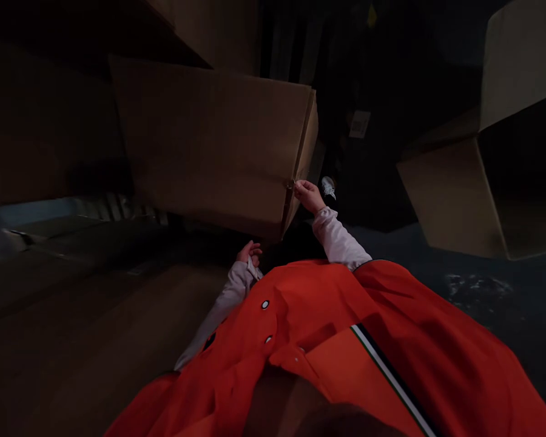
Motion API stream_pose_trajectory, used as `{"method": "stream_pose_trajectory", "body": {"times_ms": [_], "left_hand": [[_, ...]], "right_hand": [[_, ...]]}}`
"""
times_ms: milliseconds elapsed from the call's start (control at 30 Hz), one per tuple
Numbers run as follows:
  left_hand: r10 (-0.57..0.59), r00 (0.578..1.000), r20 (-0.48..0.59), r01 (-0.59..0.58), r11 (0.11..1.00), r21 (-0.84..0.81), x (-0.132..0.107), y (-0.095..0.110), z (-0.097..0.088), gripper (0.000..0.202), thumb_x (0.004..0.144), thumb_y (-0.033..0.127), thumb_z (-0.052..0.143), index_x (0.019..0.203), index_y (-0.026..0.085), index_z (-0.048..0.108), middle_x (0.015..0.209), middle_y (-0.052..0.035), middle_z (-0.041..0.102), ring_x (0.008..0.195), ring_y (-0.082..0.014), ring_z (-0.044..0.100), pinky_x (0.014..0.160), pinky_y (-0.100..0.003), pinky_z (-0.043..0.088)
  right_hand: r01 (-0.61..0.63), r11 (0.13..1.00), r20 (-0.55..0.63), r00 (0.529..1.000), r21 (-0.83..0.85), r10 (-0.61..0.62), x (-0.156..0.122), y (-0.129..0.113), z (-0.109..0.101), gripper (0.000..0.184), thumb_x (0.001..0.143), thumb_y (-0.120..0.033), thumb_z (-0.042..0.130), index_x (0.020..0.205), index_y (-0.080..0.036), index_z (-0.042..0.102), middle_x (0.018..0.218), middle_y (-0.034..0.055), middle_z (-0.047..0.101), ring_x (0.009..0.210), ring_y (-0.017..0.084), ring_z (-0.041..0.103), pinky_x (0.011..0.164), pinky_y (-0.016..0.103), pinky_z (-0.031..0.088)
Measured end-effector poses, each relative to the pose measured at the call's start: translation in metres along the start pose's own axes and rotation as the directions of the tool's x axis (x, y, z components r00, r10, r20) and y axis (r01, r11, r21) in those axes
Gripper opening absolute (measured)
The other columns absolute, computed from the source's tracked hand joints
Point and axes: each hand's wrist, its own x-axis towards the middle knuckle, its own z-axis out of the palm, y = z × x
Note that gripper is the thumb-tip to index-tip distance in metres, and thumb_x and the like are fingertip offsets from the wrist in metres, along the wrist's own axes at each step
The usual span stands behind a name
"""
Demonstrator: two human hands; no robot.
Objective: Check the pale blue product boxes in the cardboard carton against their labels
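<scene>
Big plain brown cardboard box (209,145) fills the middle of the view, tilted, sitting above and to the left of both hands. Its near vertical corner edge runs down right to the right hand.

Second open brown cardboard box (459,194) well off to the right of the right hand, flaps up, not touched.

Flat brown wooden-looking surface (73,340) spreads left of and below the left hand; dark floor (482,291) on the right side.

Orange jacket with white snap buttons and a striped trim (346,340) covers the lower frame, pale grey sleeves coming out of it toward both hands.

Right hand (308,194) raised, fingers pinched shut at the box's corner edge, touching it; a small bright bit sits at the fingertips, too small to identify.

Left hand (249,250) lower, just under the bottom corner of the same box, fingers curled in. Can't tell whether it grips anything or actually touches the box; the area is dark.

Small white label (359,123) on a dark background above the right hand, unreadable.
</scene>
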Motion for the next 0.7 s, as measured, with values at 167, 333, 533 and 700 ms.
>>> {"method": "stream_pose_trajectory", "body": {"times_ms": [167,333,533,700], "left_hand": [[0.148,0.989,-0.019,-0.143,0.976,0.164,0.01,0.052,0.027,0.05,0.098,0.057,0.045,0.071,0.016,0.056,0.054,-0.0007,0.051,0.04,-0.01,0.037,0.047,-0.027,0.025],[0.555,0.824,0.116,-0.412,0.445,0.795,0.007,0.134,0.067,0.046,0.079,0.061,0.073,0.088,0.017,0.065,0.088,-0.0106,0.071,0.084,-0.0251,0.068,0.073,-0.031,0.048],[0.522,0.802,0.292,-0.349,0.011,0.937,0.002,0.187,0.135,0.038,0.097,0.033,0.057,0.125,0.009,0.068,0.119,-0.0231,0.069,0.112,-0.0345,0.067,0.09,-0.04,0.05],[0.47,0.806,0.36,-0.43,0.047,0.902,0.019,0.204,0.134,0.039,0.1,0.038,0.049,0.116,0.016,0.077,0.116,-0.0181,0.073,0.111,-0.0331,0.067,0.091,-0.04,0.049]], "right_hand": [[0.178,0.963,0.074,0.983,-0.202,-0.167,-0.018,-0.006,0.016,0.032,0.072,-0.041,0.083,0.077,-0.016,0.063,0.065,-0.0045,0.058,0.06,0.007,0.049,0.06,0.021,0.041],[0.174,0.876,-0.105,0.964,-0.45,-0.245,-0.024,-0.014,0.022,0.022,0.078,-0.034,0.075,0.084,-0.013,0.069,0.078,0.0012,0.07,0.071,0.011,0.061,0.071,0.022,0.049],[0.147,0.59,0.008,0.973,-0.794,-0.232,-0.023,-0.05,0.019,0.013,0.08,-0.02,0.07,0.086,-0.013,0.078,0.084,0.0058,0.076,0.08,0.017,0.069,0.079,0.027,0.053],[0.305,0.407,0.16,0.922,-0.861,-0.353,-0.015,-0.078,0.0,0.017,0.084,-0.023,0.069,0.093,-0.014,0.081,0.11,0.0109,0.076,0.107,0.02,0.068,0.101,0.031,0.05]]}}
